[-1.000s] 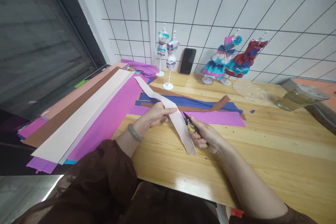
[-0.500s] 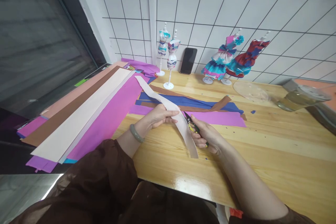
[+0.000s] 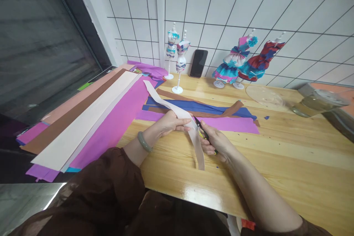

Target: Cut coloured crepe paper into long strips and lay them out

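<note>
A long white paper strip [image 3: 158, 97] runs from the paper pile toward the table's front edge, its near end hanging down and curling. My left hand [image 3: 174, 122] pinches the strip near its middle, thumb on top. My right hand [image 3: 212, 139] is closed round small black and yellow scissors [image 3: 204, 132], whose blades meet the strip's right edge just beside my left fingers. Behind and beneath the hands lie a purple strip [image 3: 229, 124], blue strips [image 3: 190, 106] and brown strips [image 3: 233, 108].
Stacked coloured paper [image 3: 110, 118] covers the left side. Dress stands [image 3: 178, 89], a phone [image 3: 198, 63] and two dressed mannequins [image 3: 229, 66] stand by the tiled wall. A clear disc [image 3: 264, 96] and a glass container [image 3: 315, 105] are at the right; tiny scraps dot the table.
The strip's near end has swung slightly left and curls more. My left hand has shifted a little to the right, and the scissors have turned slightly at the edge.
</note>
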`<state>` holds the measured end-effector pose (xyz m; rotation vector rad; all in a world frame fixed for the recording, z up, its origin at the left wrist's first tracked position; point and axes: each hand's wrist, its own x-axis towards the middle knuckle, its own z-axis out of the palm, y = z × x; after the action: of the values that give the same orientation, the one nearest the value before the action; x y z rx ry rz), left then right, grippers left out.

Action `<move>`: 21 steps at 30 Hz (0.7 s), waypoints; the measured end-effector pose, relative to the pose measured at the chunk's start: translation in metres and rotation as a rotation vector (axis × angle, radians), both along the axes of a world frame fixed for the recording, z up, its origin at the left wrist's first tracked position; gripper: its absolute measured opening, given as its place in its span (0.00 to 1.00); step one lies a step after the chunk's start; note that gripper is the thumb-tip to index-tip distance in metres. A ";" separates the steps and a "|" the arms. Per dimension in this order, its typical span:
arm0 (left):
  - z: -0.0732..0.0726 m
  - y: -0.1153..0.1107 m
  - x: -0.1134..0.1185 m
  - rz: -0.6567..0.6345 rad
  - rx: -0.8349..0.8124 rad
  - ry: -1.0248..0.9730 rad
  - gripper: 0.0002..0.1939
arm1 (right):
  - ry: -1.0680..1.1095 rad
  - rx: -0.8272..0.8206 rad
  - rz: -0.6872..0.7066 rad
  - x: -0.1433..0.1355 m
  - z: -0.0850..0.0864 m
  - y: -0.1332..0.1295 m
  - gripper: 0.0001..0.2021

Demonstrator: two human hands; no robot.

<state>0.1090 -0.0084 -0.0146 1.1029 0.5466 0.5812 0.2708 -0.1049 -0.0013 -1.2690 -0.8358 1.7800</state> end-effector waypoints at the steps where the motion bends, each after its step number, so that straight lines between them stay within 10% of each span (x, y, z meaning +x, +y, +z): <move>1: 0.000 0.000 0.000 -0.002 0.004 0.004 0.17 | -0.003 0.002 -0.005 0.000 0.000 0.000 0.26; 21: 0.000 -0.005 0.003 -0.037 -0.008 0.011 0.20 | -0.075 -0.023 -0.024 -0.002 0.005 0.000 0.27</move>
<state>0.1124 -0.0131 -0.0144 1.1073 0.5361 0.5407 0.2685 -0.1048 0.0036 -1.3626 -0.8403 1.7373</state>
